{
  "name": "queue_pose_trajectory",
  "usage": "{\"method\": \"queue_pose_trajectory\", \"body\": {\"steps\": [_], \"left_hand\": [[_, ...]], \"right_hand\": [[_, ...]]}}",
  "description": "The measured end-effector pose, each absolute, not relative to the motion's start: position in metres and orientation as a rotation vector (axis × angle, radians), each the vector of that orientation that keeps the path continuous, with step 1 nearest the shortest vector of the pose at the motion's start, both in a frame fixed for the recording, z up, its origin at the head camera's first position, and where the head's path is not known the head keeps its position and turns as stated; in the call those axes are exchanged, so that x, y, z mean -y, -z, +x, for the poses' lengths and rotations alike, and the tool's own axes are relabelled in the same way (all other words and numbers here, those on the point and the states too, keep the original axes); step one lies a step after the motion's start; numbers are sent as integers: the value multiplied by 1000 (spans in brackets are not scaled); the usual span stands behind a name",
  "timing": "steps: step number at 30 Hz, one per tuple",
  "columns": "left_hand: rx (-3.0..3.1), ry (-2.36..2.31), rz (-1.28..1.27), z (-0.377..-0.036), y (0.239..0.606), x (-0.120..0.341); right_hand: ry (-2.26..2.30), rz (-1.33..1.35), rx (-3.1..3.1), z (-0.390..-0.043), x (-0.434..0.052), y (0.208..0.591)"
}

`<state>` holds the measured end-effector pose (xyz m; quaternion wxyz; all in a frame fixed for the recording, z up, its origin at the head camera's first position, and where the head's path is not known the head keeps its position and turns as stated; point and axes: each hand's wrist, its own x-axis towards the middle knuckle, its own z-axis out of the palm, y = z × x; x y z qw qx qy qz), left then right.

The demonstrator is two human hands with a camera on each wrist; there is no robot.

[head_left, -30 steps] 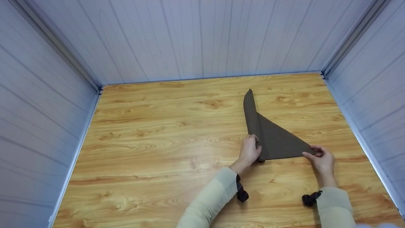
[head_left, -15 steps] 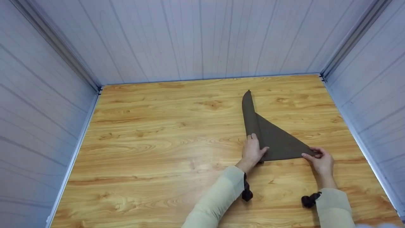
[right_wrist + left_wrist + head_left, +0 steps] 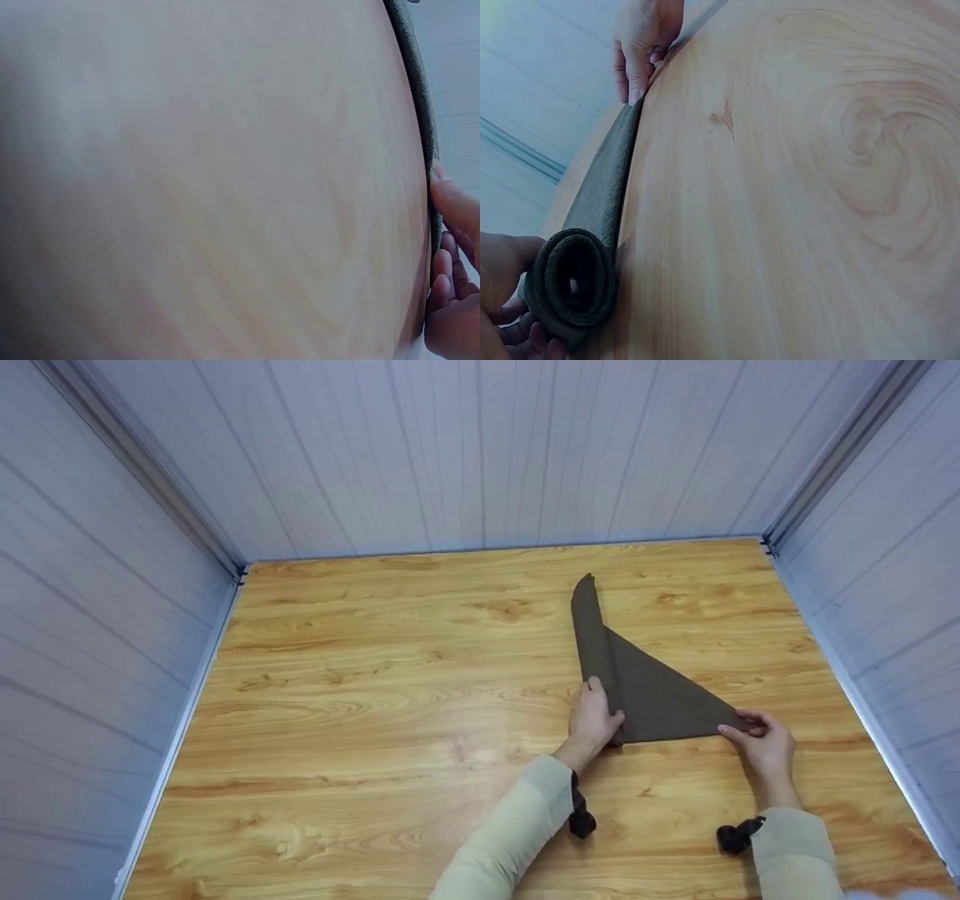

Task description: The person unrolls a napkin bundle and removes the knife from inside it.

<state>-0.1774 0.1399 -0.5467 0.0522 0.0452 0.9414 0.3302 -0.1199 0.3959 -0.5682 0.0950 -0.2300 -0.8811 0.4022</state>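
A dark brown cloth (image 3: 664,697) lies on the wooden tabletop, its right part flat and tapering to a point. Its left part is wound into a roll (image 3: 590,637) that runs away from the person. My left hand (image 3: 592,716) grips the near end of this roll, thumb on the right side and fingers on the left. In the left wrist view, the spiral layers of the roll's end (image 3: 571,281) face the camera, with the fingers curled round them. At the pointed corner, my right hand (image 3: 766,744) pinches the cloth between thumb and fingers.
The wooden tabletop (image 3: 375,697) extends well to the left of the cloth. Pale panelled walls (image 3: 480,450) enclose it at the back and on both sides. Each wrist carries a small black camera (image 3: 739,836) below a light sleeve.
My left thumb spread out over the flat cloth, then drew back against the roll. The roll has shifted slightly left. My right hand keeps its pinch at the corner, almost still.
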Motion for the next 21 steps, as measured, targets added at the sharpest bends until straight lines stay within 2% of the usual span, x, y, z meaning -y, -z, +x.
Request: {"method": "queue_pose_trajectory", "body": {"steps": [21], "left_hand": [[-2790, -1379, 123, -169, 547, -93]], "right_hand": [[-1187, -688, 2658, -119, -395, 564]]}}
